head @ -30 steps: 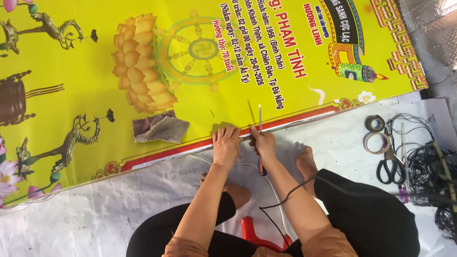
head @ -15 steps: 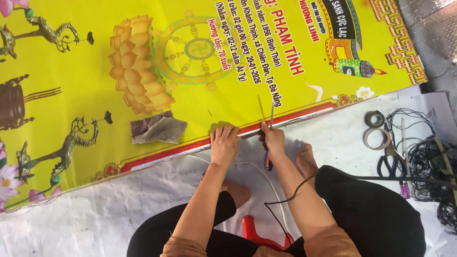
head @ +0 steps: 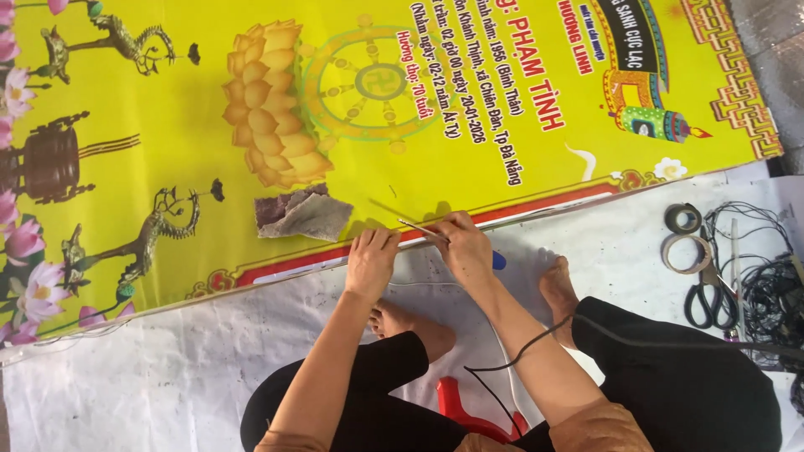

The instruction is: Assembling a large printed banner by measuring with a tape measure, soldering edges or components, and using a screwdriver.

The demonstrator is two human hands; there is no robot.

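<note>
Pressing down, my left hand lay with fingers together on the yellow banner's red edge. My right hand pinched a thin metal tool, its tip just beyond the fingertips.

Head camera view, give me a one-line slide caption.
Left hand presses a yellow banner's edge while right hand holds a thin blue-handled tool.
</note>
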